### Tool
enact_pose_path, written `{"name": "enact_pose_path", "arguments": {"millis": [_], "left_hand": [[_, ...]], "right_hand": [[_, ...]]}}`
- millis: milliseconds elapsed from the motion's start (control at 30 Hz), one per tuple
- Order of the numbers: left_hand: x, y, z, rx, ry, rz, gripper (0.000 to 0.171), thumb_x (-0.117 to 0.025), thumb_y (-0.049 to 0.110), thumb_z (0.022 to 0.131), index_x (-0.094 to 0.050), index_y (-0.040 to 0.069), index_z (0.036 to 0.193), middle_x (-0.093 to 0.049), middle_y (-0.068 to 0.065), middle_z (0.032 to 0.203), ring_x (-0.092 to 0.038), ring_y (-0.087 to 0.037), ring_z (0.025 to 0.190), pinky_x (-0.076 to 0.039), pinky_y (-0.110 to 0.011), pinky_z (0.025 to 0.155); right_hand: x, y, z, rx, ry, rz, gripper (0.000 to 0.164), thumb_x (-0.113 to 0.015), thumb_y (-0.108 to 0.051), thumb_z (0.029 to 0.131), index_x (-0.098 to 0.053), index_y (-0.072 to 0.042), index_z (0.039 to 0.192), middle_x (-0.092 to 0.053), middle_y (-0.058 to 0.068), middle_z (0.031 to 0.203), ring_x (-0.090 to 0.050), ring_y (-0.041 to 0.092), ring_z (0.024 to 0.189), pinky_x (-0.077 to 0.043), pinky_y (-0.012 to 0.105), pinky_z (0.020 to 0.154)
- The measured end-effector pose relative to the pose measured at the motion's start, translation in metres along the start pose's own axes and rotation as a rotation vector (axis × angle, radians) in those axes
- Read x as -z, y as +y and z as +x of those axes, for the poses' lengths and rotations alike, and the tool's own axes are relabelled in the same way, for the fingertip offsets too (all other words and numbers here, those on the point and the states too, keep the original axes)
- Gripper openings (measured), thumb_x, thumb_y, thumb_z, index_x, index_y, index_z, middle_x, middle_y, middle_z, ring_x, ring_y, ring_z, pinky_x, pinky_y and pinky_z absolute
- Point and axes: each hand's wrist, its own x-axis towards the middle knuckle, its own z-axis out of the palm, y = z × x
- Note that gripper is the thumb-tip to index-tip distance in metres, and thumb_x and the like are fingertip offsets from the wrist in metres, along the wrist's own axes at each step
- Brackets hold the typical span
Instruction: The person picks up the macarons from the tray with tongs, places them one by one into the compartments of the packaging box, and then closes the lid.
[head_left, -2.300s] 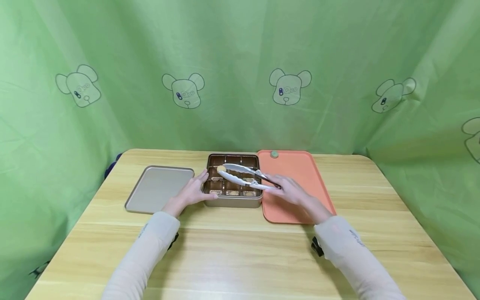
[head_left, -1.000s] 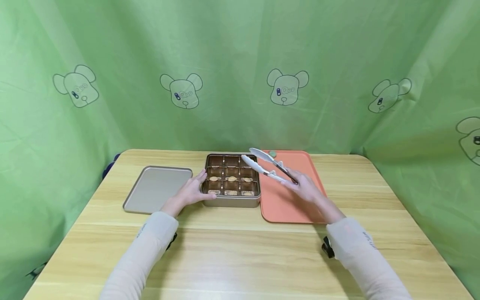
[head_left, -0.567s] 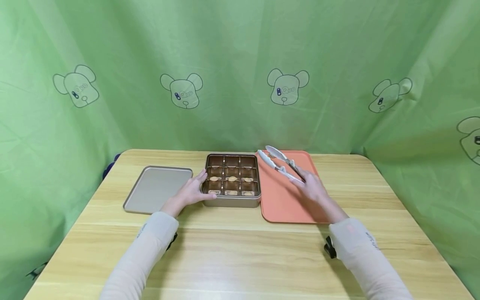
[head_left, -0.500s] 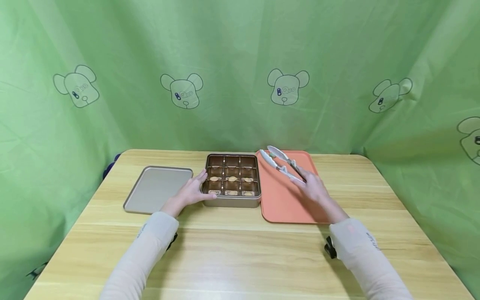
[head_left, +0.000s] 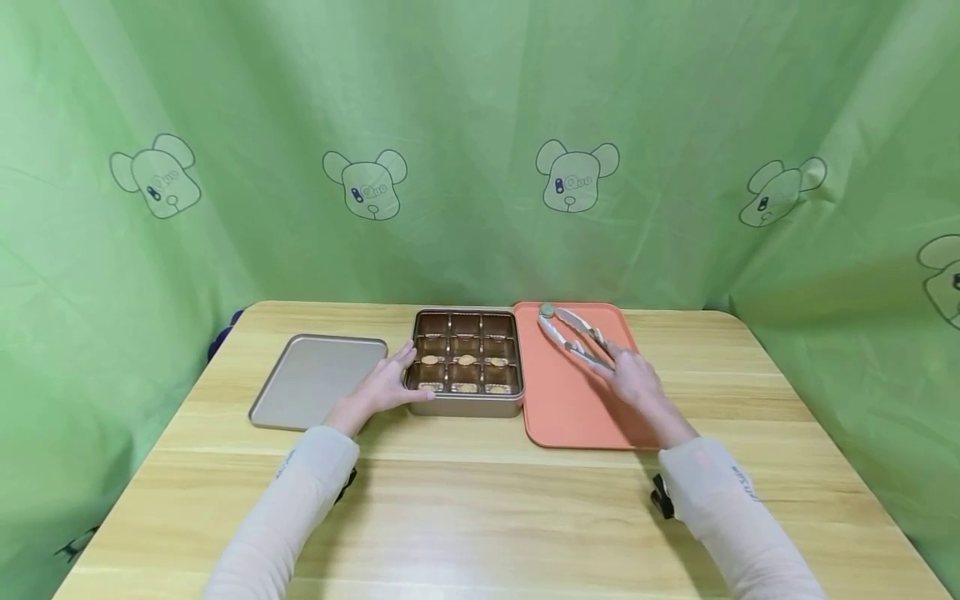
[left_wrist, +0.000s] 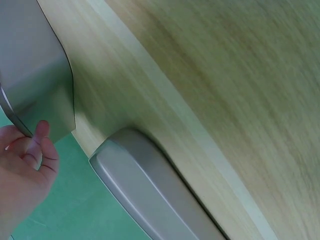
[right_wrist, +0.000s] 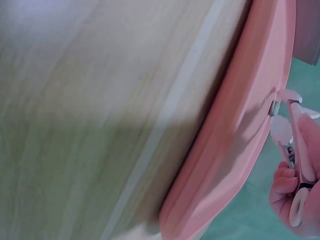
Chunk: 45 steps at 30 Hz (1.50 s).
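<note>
A brown metal tin (head_left: 467,407) with a divided insert stands at the table's middle; round tan pieces like cookies (head_left: 467,360) lie in its front and middle rows. My left hand (head_left: 380,385) touches the tin's near left corner, thumb along the front rim and fingers spread along the left side. In my right hand (head_left: 636,379) I grip metal tongs (head_left: 558,337) over the salmon-coloured tray (head_left: 577,408). Their tips lie on either side of a small round green piece (head_left: 547,310) at the tray's far left corner. Whether the tips press it is too small to tell.
A flat square metal lid (head_left: 318,382) lies left of the tin. The tray adjoins the tin's right side. A green curtain (head_left: 465,242) hangs right behind the wooden table's (head_left: 465,517) far edge.
The tongs held a tan piece over the tin, then let it go into the middle row. My right hand has moved them right and lowered them around the green piece. My left hand stays put.
</note>
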Motion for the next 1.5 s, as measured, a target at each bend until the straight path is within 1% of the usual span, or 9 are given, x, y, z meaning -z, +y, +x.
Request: {"name": "enact_pose_path", "arguments": {"millis": [167, 367, 533, 667, 933, 1033, 1133, 1333, 1500], "left_hand": [[-0.001, 0.001, 0.001, -0.010, 0.000, 0.004, 0.095, -0.070, 0.046, 0.074, -0.025, -0.007, 0.139, -0.012, -0.018, 0.150, -0.017, -0.040, 0.135, -0.015, -0.051, 0.111], [-0.003, 0.002, 0.002, -0.011, -0.003, 0.004, 0.094, -0.070, 0.046, 0.074, -0.025, -0.006, 0.139, -0.012, -0.017, 0.151, -0.018, -0.040, 0.135, -0.015, -0.049, 0.111], [-0.004, 0.002, 0.002, -0.020, 0.004, -0.008, 0.095, -0.071, 0.046, 0.074, -0.026, -0.007, 0.139, -0.012, -0.018, 0.150, -0.017, -0.040, 0.135, -0.015, -0.050, 0.111], [-0.004, 0.001, 0.001, -0.023, 0.006, -0.012, 0.095, -0.071, 0.046, 0.073, -0.026, -0.007, 0.139, -0.012, -0.018, 0.150, -0.017, -0.040, 0.135, -0.015, -0.050, 0.111], [-0.003, -0.001, -0.001, -0.006, 0.010, -0.002, 0.095, -0.071, 0.046, 0.073, -0.026, -0.007, 0.139, -0.013, -0.018, 0.150, -0.018, -0.039, 0.135, -0.015, -0.047, 0.111], [-0.003, -0.002, -0.001, -0.011, 0.010, -0.005, 0.095, -0.071, 0.045, 0.073, -0.026, -0.007, 0.139, -0.013, -0.019, 0.150, -0.018, -0.039, 0.135, -0.015, -0.049, 0.111], [-0.003, -0.002, -0.001, -0.011, 0.014, -0.009, 0.095, -0.071, 0.045, 0.073, -0.026, -0.008, 0.138, -0.013, -0.019, 0.150, -0.018, -0.039, 0.135, -0.015, -0.050, 0.111], [-0.002, -0.002, -0.001, -0.025, 0.021, -0.003, 0.094, -0.071, 0.045, 0.073, -0.027, -0.009, 0.138, -0.014, -0.020, 0.149, -0.019, -0.040, 0.134, -0.016, -0.050, 0.111], [-0.001, -0.001, 0.000, -0.021, 0.013, 0.006, 0.095, -0.071, 0.045, 0.074, -0.026, -0.008, 0.138, -0.013, -0.020, 0.150, -0.020, -0.040, 0.134, -0.016, -0.048, 0.111]], "right_hand": [[-0.001, -0.002, 0.001, -0.036, -0.004, -0.028, 0.052, -0.053, -0.034, 0.091, -0.045, 0.002, 0.127, -0.056, 0.035, 0.100, -0.056, 0.047, 0.084, -0.047, 0.053, 0.060], [-0.002, -0.009, 0.007, -0.070, -0.013, -0.025, 0.048, -0.051, -0.036, 0.091, -0.049, 0.003, 0.118, -0.057, 0.032, 0.096, -0.056, 0.045, 0.083, -0.046, 0.052, 0.063], [-0.001, -0.011, 0.009, -0.106, -0.025, -0.043, 0.048, -0.050, -0.038, 0.091, -0.048, 0.002, 0.117, -0.056, 0.033, 0.099, -0.055, 0.047, 0.084, -0.046, 0.054, 0.062], [-0.002, -0.012, 0.010, -0.120, -0.027, -0.037, 0.049, -0.050, -0.038, 0.091, -0.047, 0.001, 0.121, -0.055, 0.033, 0.100, -0.055, 0.047, 0.084, -0.046, 0.054, 0.062], [-0.006, -0.011, 0.010, -0.102, -0.046, -0.044, 0.048, -0.050, -0.038, 0.092, -0.046, -0.001, 0.123, -0.055, 0.030, 0.097, -0.056, 0.044, 0.079, -0.047, 0.051, 0.060], [-0.006, -0.009, 0.008, -0.097, -0.044, -0.043, 0.048, -0.051, -0.037, 0.091, -0.045, -0.003, 0.124, -0.055, 0.030, 0.097, -0.056, 0.045, 0.080, -0.047, 0.050, 0.058], [-0.005, -0.005, 0.007, -0.066, -0.026, -0.046, 0.046, -0.053, -0.036, 0.090, -0.046, -0.004, 0.122, -0.056, 0.030, 0.097, -0.056, 0.047, 0.082, -0.047, 0.052, 0.057], [-0.004, 0.006, 0.003, -0.023, -0.033, -0.033, 0.055, -0.053, -0.036, 0.090, -0.040, -0.004, 0.134, -0.055, 0.033, 0.104, -0.055, 0.049, 0.088, -0.047, 0.054, 0.062], [-0.004, 0.016, 0.001, -0.005, -0.027, 0.007, 0.060, -0.053, -0.036, 0.090, -0.038, -0.001, 0.137, -0.053, 0.036, 0.110, -0.054, 0.050, 0.092, -0.046, 0.056, 0.069]]}}
